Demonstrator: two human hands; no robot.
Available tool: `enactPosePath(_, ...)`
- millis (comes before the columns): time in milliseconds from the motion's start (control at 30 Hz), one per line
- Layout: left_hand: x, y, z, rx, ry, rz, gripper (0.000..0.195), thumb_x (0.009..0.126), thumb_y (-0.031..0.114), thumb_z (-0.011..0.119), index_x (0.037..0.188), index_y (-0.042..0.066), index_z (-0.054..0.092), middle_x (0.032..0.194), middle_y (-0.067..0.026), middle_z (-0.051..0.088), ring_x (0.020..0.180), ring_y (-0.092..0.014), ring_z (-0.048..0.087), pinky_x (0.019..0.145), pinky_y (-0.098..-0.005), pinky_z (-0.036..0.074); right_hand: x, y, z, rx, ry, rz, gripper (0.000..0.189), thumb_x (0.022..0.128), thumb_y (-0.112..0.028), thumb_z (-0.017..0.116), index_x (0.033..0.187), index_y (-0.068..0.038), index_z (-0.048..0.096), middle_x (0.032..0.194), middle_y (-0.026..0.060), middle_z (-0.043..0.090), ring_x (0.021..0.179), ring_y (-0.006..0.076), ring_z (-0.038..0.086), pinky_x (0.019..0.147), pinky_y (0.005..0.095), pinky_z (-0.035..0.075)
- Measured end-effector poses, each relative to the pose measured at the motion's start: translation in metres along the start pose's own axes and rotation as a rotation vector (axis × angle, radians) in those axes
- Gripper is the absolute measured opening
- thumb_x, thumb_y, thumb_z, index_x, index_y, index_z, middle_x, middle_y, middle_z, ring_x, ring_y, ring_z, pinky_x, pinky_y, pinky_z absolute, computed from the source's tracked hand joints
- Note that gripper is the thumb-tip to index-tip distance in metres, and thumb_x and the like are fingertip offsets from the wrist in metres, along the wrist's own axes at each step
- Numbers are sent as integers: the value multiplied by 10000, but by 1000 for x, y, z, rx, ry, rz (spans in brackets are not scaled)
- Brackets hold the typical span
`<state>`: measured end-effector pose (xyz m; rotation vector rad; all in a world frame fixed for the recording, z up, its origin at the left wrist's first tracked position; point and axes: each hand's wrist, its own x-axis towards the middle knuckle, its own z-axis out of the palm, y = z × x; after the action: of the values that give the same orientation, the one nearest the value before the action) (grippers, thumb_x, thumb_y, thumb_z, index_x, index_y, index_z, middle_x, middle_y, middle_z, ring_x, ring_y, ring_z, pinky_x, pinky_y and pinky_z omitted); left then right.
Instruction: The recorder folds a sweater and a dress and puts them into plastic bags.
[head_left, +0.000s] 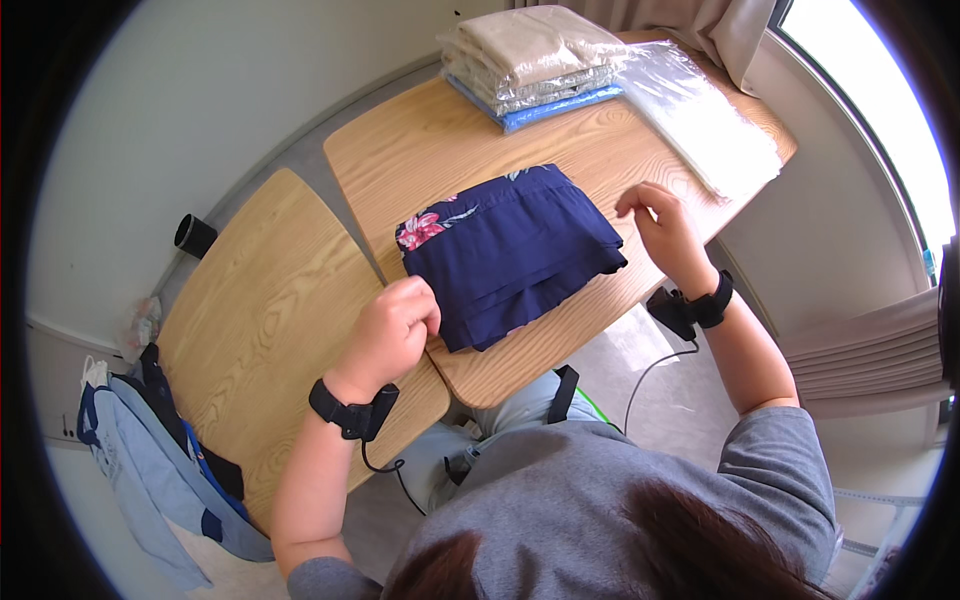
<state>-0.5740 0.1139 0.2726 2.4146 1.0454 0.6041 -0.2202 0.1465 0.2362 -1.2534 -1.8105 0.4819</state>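
Note:
A folded navy blue cloth with pink flowers and pale leaves (517, 247) lies on the right-hand wooden table, slightly askew. Its lower layers fan out in uneven edges on the side towards me. At its near left corner is my left hand (394, 330), fingers curled in; the fingertips are partly hidden, so a hold on the cloth cannot be made out. My right hand (664, 225) hovers past the cloth's right side, apart from it, with bent fingers, a gap by the thumb and nothing held. Both wrists wear black straps with cabled devices.
At the table's far end, a stack of folded textiles in clear bags (536, 64) sits beside flat clear plastic bags (697, 120). A second wooden table (277, 322) adjoins on the left. Blue clothing (150, 457) hangs at its outer edge; a black bin (196, 236) stands beyond.

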Motion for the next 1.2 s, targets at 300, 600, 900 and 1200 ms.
enactPosePath(300,59,-13,28,580,-187,-28,873,787,646,543,1443,132,281,1499,-197,210,1404,-367,133,1109,-561,109,15,-36,75,-585,-504,-190,588,930,-496,425,1437,-216,323,1488,149,273,1375,385,223,1014,659,241)
enactPosePath(600,92,-28,44,491,-335,-119,1015,754,639,599,1475,99,132,1527,-215,16,1408,-409,-38,1103,-588,9,38,6,70,-555,-476,-238,604,906,-534,437,1424,-232,358,1498,134,253,1382,368,212,1010,661,234)
enactPosePath(900,97,1,46,457,-289,-203,986,729,631,634,1464,121,220,1540,-185,45,1419,-379,-28,1100,-576,36,74,20,-2,-52,-829,-236,550,869,-423,590,1326,-132,498,1476,144,311,1384,322,241,1089,483,248)
enactPosePath(1200,92,15,38,433,-309,-217,1000,738,734,527,1474,143,197,1543,-179,38,1417,-383,-6,1100,-584,12,148,217,-159,-433,95,515,353,695,-101,696,1027,15,661,1001,180,655,925,276,617,838,354,489)
